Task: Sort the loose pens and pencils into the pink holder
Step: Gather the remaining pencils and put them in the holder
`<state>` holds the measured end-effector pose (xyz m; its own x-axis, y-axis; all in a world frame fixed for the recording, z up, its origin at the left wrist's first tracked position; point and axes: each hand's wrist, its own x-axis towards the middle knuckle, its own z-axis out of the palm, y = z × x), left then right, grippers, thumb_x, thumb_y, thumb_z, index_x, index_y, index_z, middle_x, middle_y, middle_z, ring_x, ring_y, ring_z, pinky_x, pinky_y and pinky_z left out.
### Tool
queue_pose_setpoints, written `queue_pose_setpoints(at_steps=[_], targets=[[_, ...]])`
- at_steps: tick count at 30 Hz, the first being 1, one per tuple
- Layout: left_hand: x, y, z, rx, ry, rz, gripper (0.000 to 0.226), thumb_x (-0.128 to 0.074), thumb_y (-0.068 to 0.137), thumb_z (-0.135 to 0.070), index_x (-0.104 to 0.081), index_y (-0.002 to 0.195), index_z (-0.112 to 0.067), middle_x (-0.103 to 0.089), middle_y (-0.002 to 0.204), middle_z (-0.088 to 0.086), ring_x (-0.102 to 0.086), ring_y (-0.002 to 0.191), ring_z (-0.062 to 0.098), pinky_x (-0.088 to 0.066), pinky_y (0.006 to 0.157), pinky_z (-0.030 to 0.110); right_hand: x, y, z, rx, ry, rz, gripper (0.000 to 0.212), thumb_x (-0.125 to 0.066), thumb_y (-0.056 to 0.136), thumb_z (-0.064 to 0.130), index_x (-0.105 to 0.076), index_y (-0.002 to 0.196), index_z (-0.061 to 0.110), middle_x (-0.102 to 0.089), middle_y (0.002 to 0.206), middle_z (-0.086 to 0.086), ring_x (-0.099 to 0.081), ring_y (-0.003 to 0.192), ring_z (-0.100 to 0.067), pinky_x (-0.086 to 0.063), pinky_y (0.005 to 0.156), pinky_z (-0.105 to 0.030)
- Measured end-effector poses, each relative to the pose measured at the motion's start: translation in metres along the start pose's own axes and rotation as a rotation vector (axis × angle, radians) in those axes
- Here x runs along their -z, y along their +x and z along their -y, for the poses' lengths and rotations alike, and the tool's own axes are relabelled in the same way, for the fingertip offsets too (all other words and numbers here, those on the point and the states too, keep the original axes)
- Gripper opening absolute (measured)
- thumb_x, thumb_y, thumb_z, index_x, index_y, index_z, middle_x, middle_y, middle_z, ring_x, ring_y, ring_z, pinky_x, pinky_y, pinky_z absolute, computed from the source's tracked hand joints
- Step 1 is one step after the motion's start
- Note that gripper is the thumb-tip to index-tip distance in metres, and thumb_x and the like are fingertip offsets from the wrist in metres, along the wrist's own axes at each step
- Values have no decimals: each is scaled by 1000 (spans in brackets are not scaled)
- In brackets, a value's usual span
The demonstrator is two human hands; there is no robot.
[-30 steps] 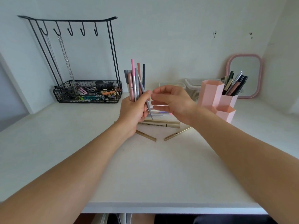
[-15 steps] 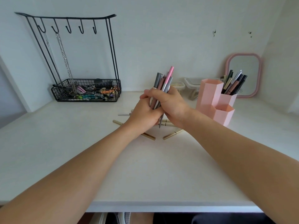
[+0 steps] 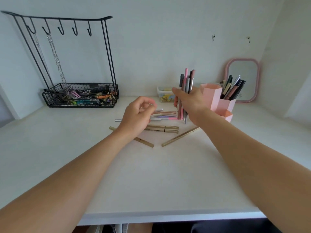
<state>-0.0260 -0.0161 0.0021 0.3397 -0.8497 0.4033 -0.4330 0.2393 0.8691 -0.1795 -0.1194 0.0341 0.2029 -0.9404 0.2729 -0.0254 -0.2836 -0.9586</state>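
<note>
The smooth white table [image 3: 151, 182] is flat and wide. Just right of the held bunch stands the pink holder [image 3: 213, 98], made of tall 6-sided tubes, with pens [image 3: 233, 89] in the back one. The right hand [image 3: 190, 101] grips a bunch of thin pens [image 3: 186, 91] upright. Left of it, the left hand [image 3: 137, 113] hangs loosely curled and holds nothing, over loose pens [image 3: 165, 115] and 4 gold pencils [image 3: 168, 129].
</note>
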Motion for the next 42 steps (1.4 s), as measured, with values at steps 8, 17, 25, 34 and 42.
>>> queue_pose_setpoints(at_steps=[8,17,25,34,42], targets=[[1,-1,1,-60,10,-22,10,-61,97,-23,-70,100,-21,-69,96,11,-67,91,34,-58,75,53,-6,-7,-2,-5,7,61,18,-68,91,19,-58,85,4,-58,62,-6,-56,49,-15,-53,52,-26],[6,2,5,-140,35,14,10,-61,96,-26,-71,93,-26,-68,81,-20,-67,91,16,-58,85,53,52,17,91,213,277,-148,14,-66,90,13,-55,84,7,-57,59,-4,-54,48,-20,-51,53,-30],[5,1,5,-164,72,9,11,-63,96,-22,-72,89,-24,-68,80,-20,-63,84,6,-59,81,51,66,42,75,49,47,-181,13,-68,90,19,-57,88,13,-60,66,-5,-58,55,-19,-58,66,-35],[5,0,3,-182,94,5,10,-64,96,-20,-72,89,-20,-68,83,-21,-61,80,-1,-59,80,47,57,41,55,162,-456,-119,15,-68,87,30,-59,79,20,-74,82,-8,-72,76,-22,-60,70,-39],[6,1,4,-155,78,2,11,-64,97,-20,-72,89,-21,-67,77,-24,-61,78,1,-59,81,51,55,44,50,41,-608,-152,9,-65,79,14,-64,80,5,-64,74,-8,-54,67,-23,-41,58,-27]])
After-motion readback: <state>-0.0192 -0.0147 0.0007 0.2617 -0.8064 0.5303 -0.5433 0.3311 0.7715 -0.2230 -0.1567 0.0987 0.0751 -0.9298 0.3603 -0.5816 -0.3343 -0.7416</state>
